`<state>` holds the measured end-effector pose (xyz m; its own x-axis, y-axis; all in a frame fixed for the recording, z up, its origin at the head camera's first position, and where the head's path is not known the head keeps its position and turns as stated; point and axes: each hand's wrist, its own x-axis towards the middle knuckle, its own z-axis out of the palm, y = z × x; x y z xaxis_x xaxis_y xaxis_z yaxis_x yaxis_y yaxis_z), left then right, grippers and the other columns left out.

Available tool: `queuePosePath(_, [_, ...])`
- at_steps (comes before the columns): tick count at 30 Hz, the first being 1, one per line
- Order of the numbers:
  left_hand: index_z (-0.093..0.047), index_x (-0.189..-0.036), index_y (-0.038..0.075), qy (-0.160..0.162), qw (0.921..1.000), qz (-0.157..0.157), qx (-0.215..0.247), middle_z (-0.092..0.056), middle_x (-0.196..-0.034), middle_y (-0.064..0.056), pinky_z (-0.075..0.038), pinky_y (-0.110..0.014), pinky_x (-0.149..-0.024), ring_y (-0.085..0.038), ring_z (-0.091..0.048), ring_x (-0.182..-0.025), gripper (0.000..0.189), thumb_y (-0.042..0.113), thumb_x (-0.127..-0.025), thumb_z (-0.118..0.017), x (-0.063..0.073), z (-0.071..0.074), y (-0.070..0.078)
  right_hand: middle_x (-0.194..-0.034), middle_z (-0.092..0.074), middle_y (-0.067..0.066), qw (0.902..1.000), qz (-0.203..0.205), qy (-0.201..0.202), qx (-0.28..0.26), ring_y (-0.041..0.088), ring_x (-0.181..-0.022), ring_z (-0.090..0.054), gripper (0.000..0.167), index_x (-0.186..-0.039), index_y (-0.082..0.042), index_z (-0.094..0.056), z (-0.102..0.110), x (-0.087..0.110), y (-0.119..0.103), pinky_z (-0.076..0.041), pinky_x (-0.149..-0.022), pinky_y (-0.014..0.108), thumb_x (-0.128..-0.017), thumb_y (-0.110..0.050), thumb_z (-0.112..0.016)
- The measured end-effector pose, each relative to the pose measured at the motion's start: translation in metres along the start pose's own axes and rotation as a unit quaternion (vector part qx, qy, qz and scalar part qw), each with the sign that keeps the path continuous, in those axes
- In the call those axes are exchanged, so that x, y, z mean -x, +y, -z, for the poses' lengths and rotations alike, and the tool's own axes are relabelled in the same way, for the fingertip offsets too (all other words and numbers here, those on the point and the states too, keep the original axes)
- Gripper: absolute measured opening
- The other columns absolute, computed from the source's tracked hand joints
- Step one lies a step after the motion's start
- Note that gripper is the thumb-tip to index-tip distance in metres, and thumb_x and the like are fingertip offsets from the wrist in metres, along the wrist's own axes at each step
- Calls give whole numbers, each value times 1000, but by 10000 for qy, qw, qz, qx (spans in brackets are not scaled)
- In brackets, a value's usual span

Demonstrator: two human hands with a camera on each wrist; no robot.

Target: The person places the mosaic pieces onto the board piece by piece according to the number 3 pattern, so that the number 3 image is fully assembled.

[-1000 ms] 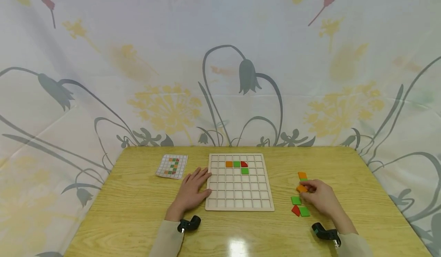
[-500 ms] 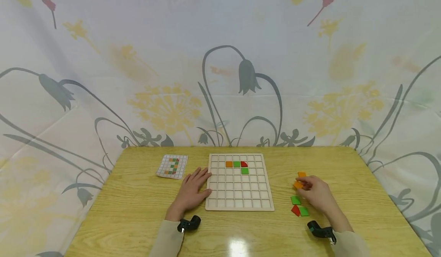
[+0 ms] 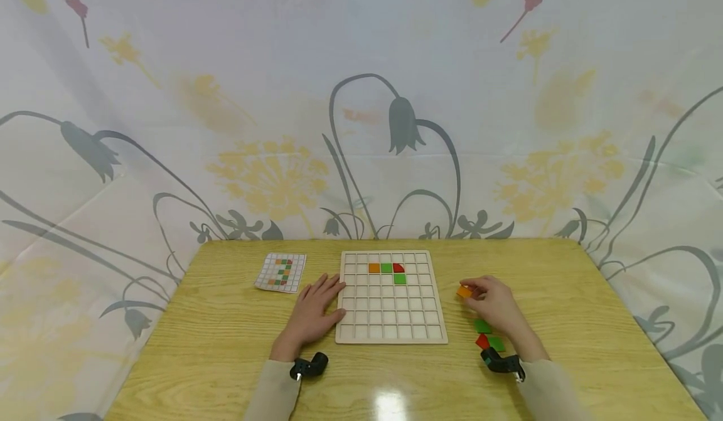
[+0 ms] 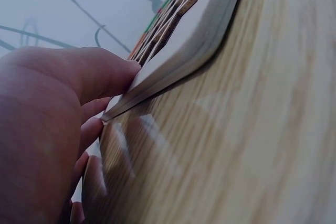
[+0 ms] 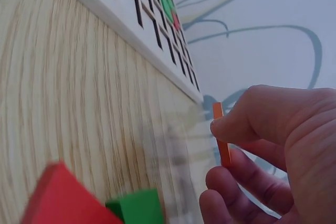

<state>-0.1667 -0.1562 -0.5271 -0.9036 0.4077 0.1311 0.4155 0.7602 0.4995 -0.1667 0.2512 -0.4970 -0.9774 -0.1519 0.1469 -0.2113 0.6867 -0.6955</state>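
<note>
My right hand (image 3: 497,305) pinches an orange square tile (image 3: 464,291) between thumb and fingers, to the right of the pale wooden grid board (image 3: 392,339). In the right wrist view the orange tile (image 5: 221,136) appears edge-on. Set in the board's upper cells are an orange tile (image 3: 374,268), two green tiles (image 3: 386,268) and a red rounded tile (image 3: 398,268). Against the board's left side lies my left hand (image 3: 313,311), fingers extended. The left wrist view shows its thumb (image 4: 113,72) at the board's edge.
Left of the board lies a paper card (image 3: 280,273) printed with a coloured grid pattern. Below my right hand are loose green tiles (image 3: 482,326) and a red piece (image 3: 482,341), partly covered by the wrist camera. A floral cloth (image 3: 361,107) hangs behind the table (image 3: 226,358).
My right hand has moved left and slightly away from the body with the orange tile, leaving the loose pieces and nearing the board. My left hand has stayed put.
</note>
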Motion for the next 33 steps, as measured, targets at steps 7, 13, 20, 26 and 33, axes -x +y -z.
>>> queuePosePath(7, [-47, -150, 9, 86, 9998, -129, 83, -37, -158, -10, -16, -65, -112, -36, -23, -148, 58, 31, -98, -61, 1, 0, 0, -100, -63, 7, 9996, 189, -109, -156, 18, -85, -60, 32, -116, 2, -71, -17, -10, -3, -55, -77, 35, -84, 0, -73])
queuePosePath(13, [-47, -150, 11, 57, 10000, -64, 17, -35, -159, -8, -15, -63, -114, -33, -22, -149, 58, 32, -98, -60, 1, -1, -2, -102, -64, 6, 9985, 376, -242, -310, 18, -86, -60, 28, -113, -1, -73, -28, -17, -14, -56, -77, 35, -85, -2, -73])
queuePosePath(20, [-47, -150, 12, -21, 10000, -10, -5, -34, -159, -7, -15, -63, -114, -32, -20, -149, 57, 33, -99, -60, -1, -2, -2, -100, -63, 5, 9976, 449, -365, -392, 18, -85, -58, 29, -112, -1, -73, -39, -22, -24, -54, -76, 33, -83, 2, -71])
queuePosePath(26, [-46, -151, 12, 1, 10000, -21, -54, -34, -160, -6, -14, -62, -115, -30, -20, -150, 57, 34, -99, -59, 0, -2, -3, -100, -63, 5, 9970, 554, -406, -346, 17, -84, -58, 29, -111, -1, -73, -48, -26, -31, -53, -75, 32, -82, 2, -70])
queuePosePath(33, [-47, -151, 12, 44, 10000, -47, -17, -34, -159, -6, -15, -62, -115, -31, -21, -149, 58, 34, -99, -60, 0, -3, -5, -101, -63, 4, 9962, 612, -479, -388, 16, -84, -58, 29, -110, -3, -74, -58, -32, -39, -53, -76, 33, -82, 2, -69])
